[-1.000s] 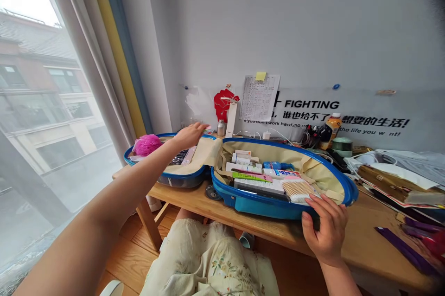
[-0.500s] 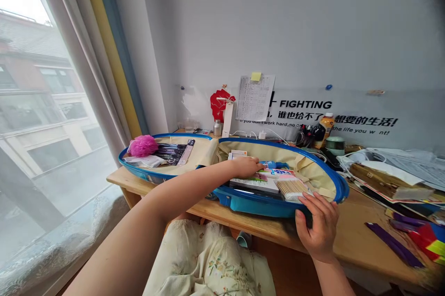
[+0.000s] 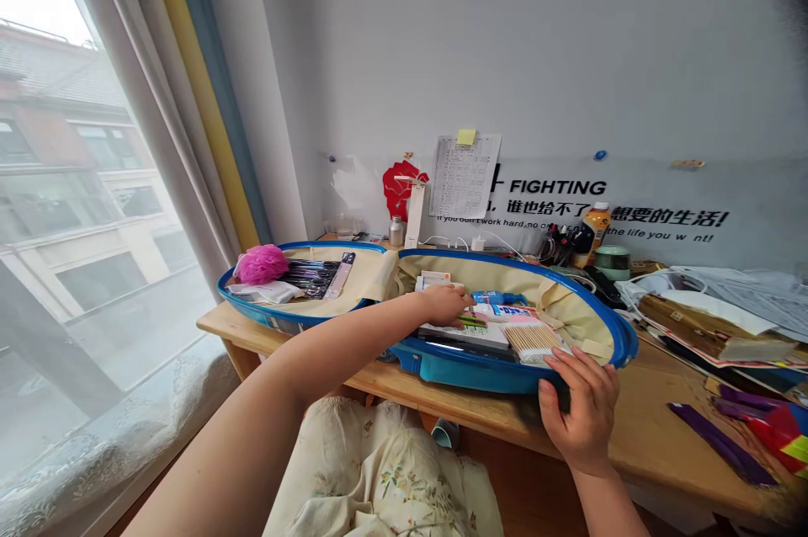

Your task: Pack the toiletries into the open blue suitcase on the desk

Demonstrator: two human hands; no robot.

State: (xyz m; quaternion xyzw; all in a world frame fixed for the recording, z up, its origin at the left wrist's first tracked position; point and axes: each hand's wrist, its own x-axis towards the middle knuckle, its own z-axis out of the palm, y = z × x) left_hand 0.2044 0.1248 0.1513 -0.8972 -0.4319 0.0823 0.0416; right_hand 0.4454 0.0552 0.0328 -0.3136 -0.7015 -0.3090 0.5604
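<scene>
On the wooden desk lies a blue suitcase (image 3: 480,377), spread out in two halves with a beige lining. My left hand (image 3: 443,304) reaches palm down into its right half, fingers loosely extended over a flat white box (image 3: 464,335). A small green item (image 3: 473,321) shows beside my left fingertips, partly hidden. Close by are a blue tube or bottle (image 3: 498,298) and a pack of cotton swabs (image 3: 535,342). Fingers stretched, my right hand (image 3: 582,415) rests on the front rim beside the swabs, its thumb outside the case.
The left half holds a pink bath puff (image 3: 262,264), a white packet (image 3: 273,292) and dark slim packages (image 3: 312,278). To the right lie papers, a brown pouch (image 3: 678,322) and purple strips (image 3: 723,443). An orange bottle (image 3: 593,232) stands by the wall.
My left hand has drawn back slightly to the left, showing more of the green item and the blue tube or bottle. My right hand stays at the rim.
</scene>
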